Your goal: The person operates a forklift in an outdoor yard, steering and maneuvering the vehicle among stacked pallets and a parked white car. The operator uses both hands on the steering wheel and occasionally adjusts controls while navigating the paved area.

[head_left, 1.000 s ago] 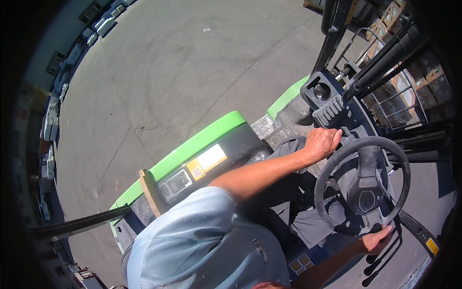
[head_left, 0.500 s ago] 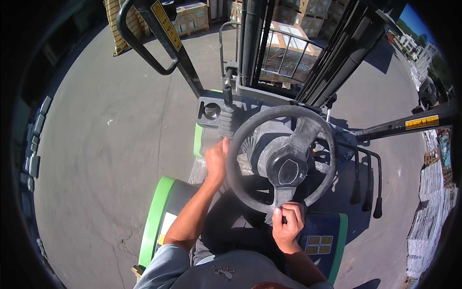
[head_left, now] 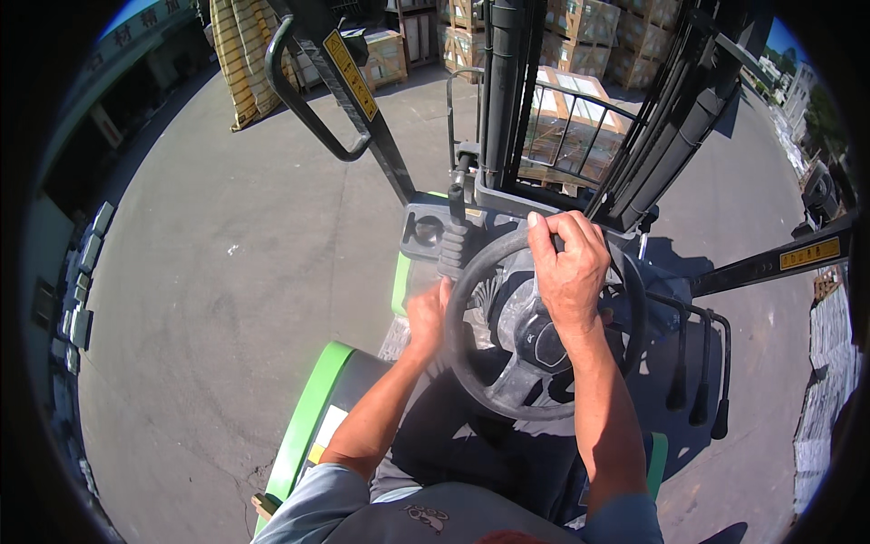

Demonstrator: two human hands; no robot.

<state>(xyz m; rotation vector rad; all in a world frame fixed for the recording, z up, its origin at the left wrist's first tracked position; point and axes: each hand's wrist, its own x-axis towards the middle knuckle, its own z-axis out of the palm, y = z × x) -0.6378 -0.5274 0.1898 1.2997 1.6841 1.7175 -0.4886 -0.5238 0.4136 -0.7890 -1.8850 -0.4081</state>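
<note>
I sit at a forklift's black steering wheel (head_left: 474,385), whose rim is dusty grey. My right hand (head_left: 573,263) is closed at the top of its rim, the forearm crossing over the hub. Whether there is a knob under the palm is hidden. My left hand (head_left: 428,317) is closed just left of the rim, slightly blurred. Its thumb is up by the lower end of a ribbed lever grip (head_left: 452,249); what the fingers hold is hidden. Three black control levers (head_left: 698,372) hang to the right of the wheel.
Ahead, the mast (head_left: 507,100) rises in front of a wooden crate (head_left: 573,127) behind a black load guard. More crates (head_left: 580,36) are stacked behind it. A yellow sack (head_left: 237,63) is at far left, stone slabs (head_left: 820,363) at right. A black pillar (head_left: 362,100) with handrail stands front left.
My right hand has gone from the bottom of the wheel to its top, and the wheel has turned. The left hand stays beside the rim. The view has shifted somewhat.
</note>
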